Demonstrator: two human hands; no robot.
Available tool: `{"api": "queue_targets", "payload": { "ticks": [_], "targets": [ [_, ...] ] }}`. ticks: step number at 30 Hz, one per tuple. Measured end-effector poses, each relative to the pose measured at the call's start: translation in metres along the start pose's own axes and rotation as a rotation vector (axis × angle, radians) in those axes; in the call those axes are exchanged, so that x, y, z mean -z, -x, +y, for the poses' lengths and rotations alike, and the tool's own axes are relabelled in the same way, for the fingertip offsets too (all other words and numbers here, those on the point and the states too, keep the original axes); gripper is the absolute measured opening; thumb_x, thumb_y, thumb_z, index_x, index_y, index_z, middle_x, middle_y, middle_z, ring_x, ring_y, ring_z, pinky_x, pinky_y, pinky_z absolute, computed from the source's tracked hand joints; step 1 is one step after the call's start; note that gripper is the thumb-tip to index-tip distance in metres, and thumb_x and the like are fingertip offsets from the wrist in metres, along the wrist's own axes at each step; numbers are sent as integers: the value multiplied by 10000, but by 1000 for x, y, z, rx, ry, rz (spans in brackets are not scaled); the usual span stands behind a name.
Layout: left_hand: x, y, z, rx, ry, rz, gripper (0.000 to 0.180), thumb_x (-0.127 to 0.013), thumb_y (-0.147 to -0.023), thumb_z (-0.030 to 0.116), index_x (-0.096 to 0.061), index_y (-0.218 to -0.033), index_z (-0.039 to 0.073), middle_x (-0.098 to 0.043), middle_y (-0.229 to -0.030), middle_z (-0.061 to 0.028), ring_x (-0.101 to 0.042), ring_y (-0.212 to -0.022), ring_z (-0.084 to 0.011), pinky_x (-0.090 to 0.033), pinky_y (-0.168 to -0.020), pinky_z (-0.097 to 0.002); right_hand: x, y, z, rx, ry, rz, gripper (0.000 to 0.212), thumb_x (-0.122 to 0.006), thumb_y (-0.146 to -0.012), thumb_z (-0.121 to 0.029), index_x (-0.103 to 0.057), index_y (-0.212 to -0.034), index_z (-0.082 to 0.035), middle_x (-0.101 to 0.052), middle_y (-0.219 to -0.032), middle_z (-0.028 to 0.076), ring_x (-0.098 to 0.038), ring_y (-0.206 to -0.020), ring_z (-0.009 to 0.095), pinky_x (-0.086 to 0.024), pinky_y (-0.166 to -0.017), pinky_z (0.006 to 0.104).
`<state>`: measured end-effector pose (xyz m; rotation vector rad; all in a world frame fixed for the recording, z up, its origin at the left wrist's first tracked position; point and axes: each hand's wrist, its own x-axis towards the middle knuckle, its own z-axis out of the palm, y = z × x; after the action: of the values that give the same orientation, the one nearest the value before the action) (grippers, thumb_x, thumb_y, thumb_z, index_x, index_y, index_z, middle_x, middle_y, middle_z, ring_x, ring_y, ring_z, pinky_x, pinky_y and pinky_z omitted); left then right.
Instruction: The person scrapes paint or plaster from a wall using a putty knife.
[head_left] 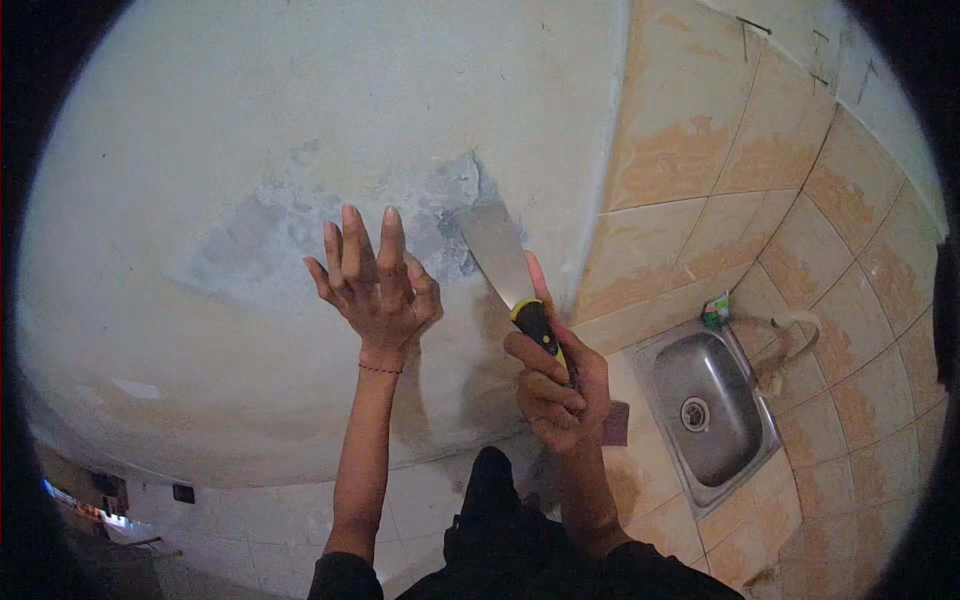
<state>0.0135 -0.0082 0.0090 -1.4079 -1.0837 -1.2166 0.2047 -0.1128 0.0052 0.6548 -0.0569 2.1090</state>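
A putty knife (pixel 500 255) with a wide metal blade and a black and yellow handle is gripped in my right hand (pixel 565 385). Its blade edge lies at the right end of a bare grey patch (pixel 255 235) on the pale painted wall (pixel 330 80), where the paint has come off in a ragged outline. My left hand (pixel 375 275) is raised in front of the patch with its fingers spread and nothing in it. Whether its fingertips touch the wall I cannot tell. A thin dark band circles the left wrist.
To the right, a steel sink (pixel 715 415) is set in a tiled counter (pixel 650 480). A green packet (pixel 716 311) stands at the sink's far edge, near a pale faucet (pixel 795 335). A small brown block (pixel 616 424) lies beside my right wrist. Orange-patterned tiles (pixel 690 130) cover the adjoining wall.
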Motion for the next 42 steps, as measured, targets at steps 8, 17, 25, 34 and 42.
{"api": "queue_targets", "payload": {
  "ticks": [8,17,25,34,42],
  "targets": [
    [0,3,-3,-8,-12,-5,520,-382,-908,323,-512,-1403,227,-408,-1499,-116,-283,-1431,-276,-44,-1214,-474,-4,-1,-4,-28,61,4,604,-356,-1057,-175,-65,-1563,-328,-390,-750,67,-326,-385,68,-352,-328,178],
    [-1,2,-1,-6,17,-4,524,-387,-905,322,-507,-1406,225,-395,-1508,-104,-267,-1438,-272,-34,-1217,-472,4,-1,-6,-11,74,-14,656,-387,-1043,-158,-23,-1564,-321,-390,-752,66,-355,-399,64,-339,-301,176],
    [1,2,-3,-8,2,-2,554,-408,-878,296,-486,-1422,233,-394,-1511,-90,-277,-1438,-262,-33,-1218,-480,-3,-2,-1,-21,20,-49,662,-378,-1044,-140,-9,-1563,-321,-388,-774,74,-350,-402,66,-333,-299,182],
    [0,1,-3,2,6,-13,551,-407,-872,289,-501,-1412,234,-405,-1505,-86,-273,-1441,-253,-27,-1221,-474,-6,1,-5,8,-101,66,252,-297,-1071,-242,-349,-1134,-4,-366,-763,78,-402,-427,82,-299,-256,181],
    [2,0,-3,-3,4,-19,545,-412,-881,308,-497,-1414,234,-403,-1504,-85,-267,-1443,-256,-24,-1222,-474,-10,2,-4,-1,-112,58,244,-312,-1068,-218,-376,-1226,-43,-368,-766,70,-403,-444,88,-321,-272,181]
  ]
}}
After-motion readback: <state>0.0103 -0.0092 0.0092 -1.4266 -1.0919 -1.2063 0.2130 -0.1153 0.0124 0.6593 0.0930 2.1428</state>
